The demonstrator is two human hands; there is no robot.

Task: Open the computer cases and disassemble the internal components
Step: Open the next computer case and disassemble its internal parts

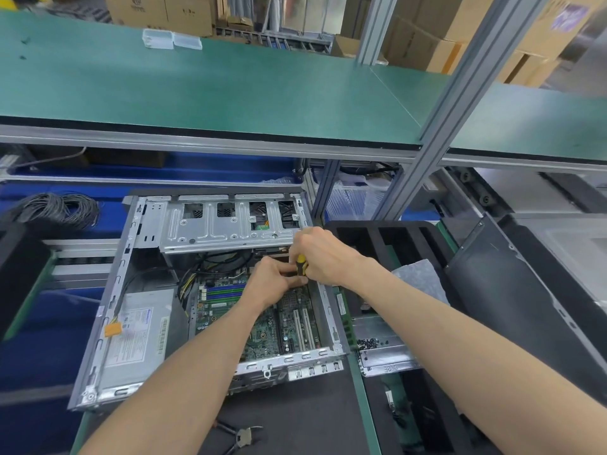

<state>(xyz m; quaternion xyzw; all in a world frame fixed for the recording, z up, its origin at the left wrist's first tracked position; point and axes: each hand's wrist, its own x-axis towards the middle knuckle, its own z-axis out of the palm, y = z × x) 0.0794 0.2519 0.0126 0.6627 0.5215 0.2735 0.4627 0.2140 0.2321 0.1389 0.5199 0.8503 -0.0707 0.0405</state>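
The right hand (323, 254) is gripping a yellow-and-black screwdriver (300, 265). The left hand (274, 284) is pinching its shaft just below, over the motherboard (262, 330).

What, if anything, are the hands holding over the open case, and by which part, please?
The right hand grips a screwdriver by its yellow-and-black handle. The left hand touches the handle's lower end; whether it grips cannot be told.

My right hand (323, 254) covers most of the screwdriver (300, 265); only a bit of its yellow-and-black handle shows, and its tip is out of sight behind my left hand (274, 284). The power supply (138, 336) label is too blurred to read. The bottom edge cuts off the pliers (241, 436). The small dark screws (369, 343) are too tiny to count.
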